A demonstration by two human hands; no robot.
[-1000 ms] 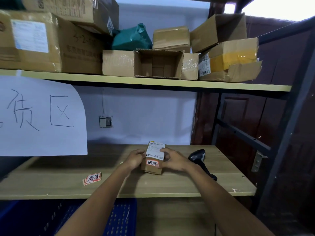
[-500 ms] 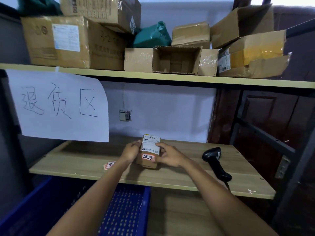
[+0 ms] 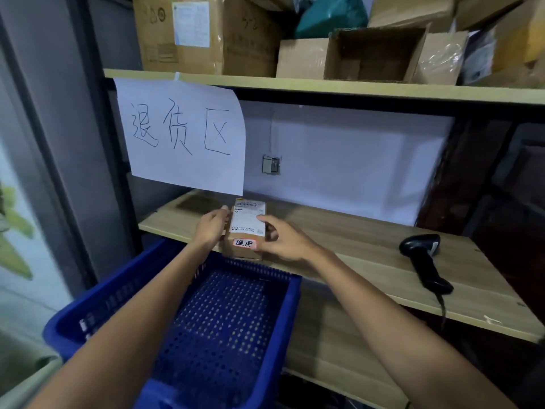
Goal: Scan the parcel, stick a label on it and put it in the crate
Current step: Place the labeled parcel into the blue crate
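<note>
Head cam view: both hands are on the parcel (image 3: pixel 246 231), a small brown cardboard box with a white shipping slip on top and a little orange-rimmed label (image 3: pixel 244 243) stuck just below it. The left hand (image 3: pixel 211 227) has its fingers curled around the box's left side. The right hand (image 3: pixel 280 239) has the thumb down by the label and the fingers (image 3: pixel 267 218) laid on the slip along the right edge, so both are closed on the box (not loosely either, as far as I can tell). The parcel sits at the front edge of the wooden shelf (image 3: pixel 368 255), towards its left end, right above the back rim of the blue crate (image 3: pixel 224 329). The crate's perforated floor looks bare. The black scanner (image 3: pixel 423 261) lies well apart, near the shelf's right end, cable hanging over the front edge. A paper sign (image 3: pixel 182 134) hangs from the upper shelf, which is stacked with cardboard boxes (image 3: pixel 206 33).
</note>
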